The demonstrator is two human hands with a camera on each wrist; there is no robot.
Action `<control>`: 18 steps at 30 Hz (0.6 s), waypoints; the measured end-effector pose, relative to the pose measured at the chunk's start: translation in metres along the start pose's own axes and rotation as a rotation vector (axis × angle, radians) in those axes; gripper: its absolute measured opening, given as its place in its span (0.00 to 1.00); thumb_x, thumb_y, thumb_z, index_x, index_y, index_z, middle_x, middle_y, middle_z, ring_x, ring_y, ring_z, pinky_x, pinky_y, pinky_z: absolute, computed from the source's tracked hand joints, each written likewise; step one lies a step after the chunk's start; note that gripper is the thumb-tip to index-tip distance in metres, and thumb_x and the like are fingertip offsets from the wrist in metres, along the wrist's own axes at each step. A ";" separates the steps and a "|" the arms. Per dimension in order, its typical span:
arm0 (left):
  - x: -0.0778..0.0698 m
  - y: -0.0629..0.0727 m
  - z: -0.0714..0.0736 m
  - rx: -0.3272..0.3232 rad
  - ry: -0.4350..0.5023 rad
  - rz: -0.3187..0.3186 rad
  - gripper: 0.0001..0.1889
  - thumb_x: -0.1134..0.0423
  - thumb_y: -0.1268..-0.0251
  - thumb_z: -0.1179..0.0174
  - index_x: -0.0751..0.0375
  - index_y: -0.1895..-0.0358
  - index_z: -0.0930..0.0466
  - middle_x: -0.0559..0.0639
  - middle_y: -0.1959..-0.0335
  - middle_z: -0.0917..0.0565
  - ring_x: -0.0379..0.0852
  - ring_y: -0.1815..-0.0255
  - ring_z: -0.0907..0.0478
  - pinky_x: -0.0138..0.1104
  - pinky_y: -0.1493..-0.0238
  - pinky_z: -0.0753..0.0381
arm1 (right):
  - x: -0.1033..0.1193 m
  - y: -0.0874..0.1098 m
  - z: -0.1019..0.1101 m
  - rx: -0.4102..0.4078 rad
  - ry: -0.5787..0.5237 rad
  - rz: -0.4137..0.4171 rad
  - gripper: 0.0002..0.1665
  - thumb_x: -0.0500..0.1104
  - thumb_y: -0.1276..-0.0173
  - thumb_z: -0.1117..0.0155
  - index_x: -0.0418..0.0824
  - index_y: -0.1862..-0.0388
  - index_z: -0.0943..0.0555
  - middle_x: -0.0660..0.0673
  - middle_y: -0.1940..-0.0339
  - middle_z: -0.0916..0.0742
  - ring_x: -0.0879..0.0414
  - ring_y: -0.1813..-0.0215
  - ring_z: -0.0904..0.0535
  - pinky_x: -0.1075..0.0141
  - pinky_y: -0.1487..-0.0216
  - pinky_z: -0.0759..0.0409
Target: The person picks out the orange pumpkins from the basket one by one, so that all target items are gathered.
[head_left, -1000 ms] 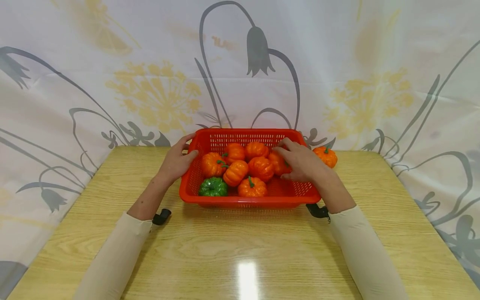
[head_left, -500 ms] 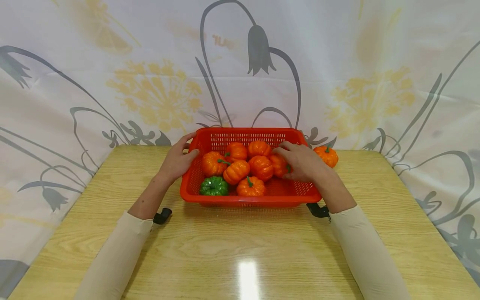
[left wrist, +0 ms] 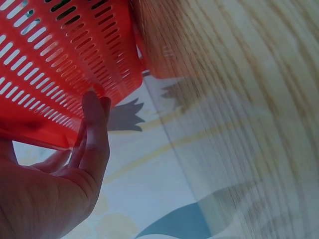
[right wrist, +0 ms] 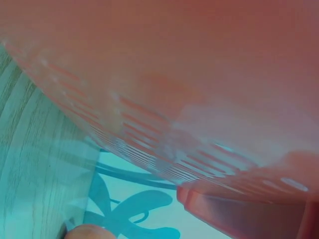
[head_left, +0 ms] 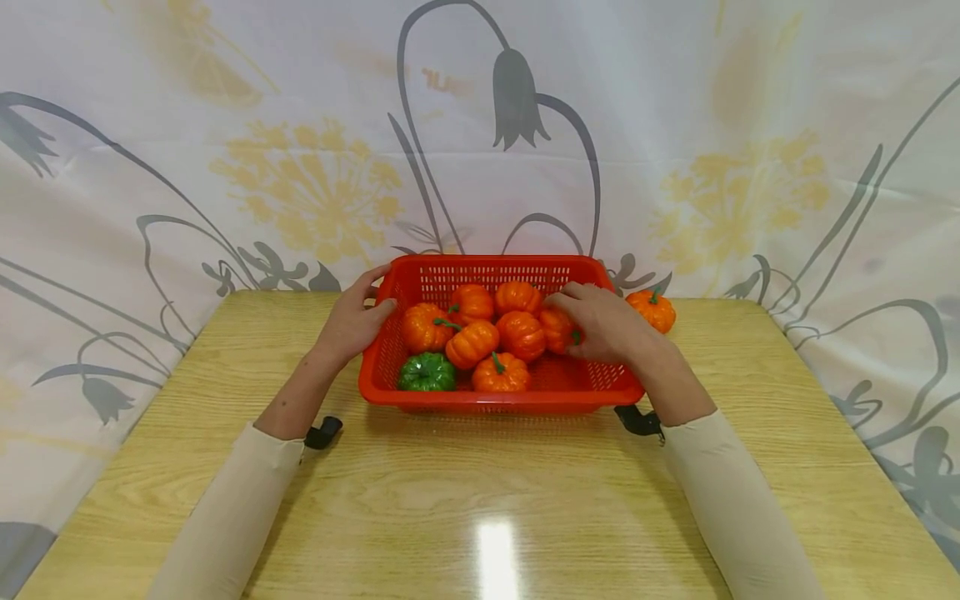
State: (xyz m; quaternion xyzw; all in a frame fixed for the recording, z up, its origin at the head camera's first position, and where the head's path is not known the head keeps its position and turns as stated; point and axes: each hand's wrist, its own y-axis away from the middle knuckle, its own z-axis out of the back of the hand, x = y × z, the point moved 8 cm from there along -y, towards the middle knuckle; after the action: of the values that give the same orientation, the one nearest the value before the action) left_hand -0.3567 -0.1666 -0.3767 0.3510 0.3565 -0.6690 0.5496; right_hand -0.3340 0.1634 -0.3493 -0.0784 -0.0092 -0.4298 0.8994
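A red slotted plastic basket (head_left: 495,399) on the table holds several small orange pumpkins and one green pumpkin (head_left: 427,372). At its left end my left hand (head_left: 356,323) grips the rim, thumb on top; the left wrist view shows the fingers (left wrist: 94,129) against the slotted outer wall. My right hand (head_left: 607,327) reaches over the right end and holds an orange pumpkin (head_left: 558,331) between fingers and thumb, its right side hidden by the hand. Touching or close beside it are other orange pumpkins, one in the middle (head_left: 522,336) and one at the front (head_left: 501,374).
Outside the basket, an orange pumpkin (head_left: 652,312) lies on the table behind my right wrist. The wooden table (head_left: 420,492) ends at a flower-patterned cloth (head_left: 465,167) behind the basket. Basket wall (right wrist: 164,124) fills most of the right wrist view.
My right fingers have settled round the pumpkin, which has turned slightly. The front pumpkin and the back ones have shifted a little. The left hand stays on the rim.
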 end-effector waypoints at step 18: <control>0.002 -0.001 0.000 0.006 0.000 -0.005 0.32 0.60 0.17 0.48 0.54 0.14 0.43 0.68 0.33 0.23 0.65 0.38 0.20 0.56 0.45 0.12 | -0.004 0.011 0.023 -0.082 -0.268 -0.005 0.37 0.34 0.40 0.24 0.42 0.30 0.22 0.40 0.39 0.25 0.43 0.40 0.25 0.47 0.36 0.22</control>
State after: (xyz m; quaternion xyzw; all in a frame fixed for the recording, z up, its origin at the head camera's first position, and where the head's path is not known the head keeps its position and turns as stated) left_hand -0.3583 -0.1672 -0.3780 0.3516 0.3554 -0.6715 0.5470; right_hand -0.3269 0.1761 -0.3279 -0.1718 -0.1118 -0.4179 0.8850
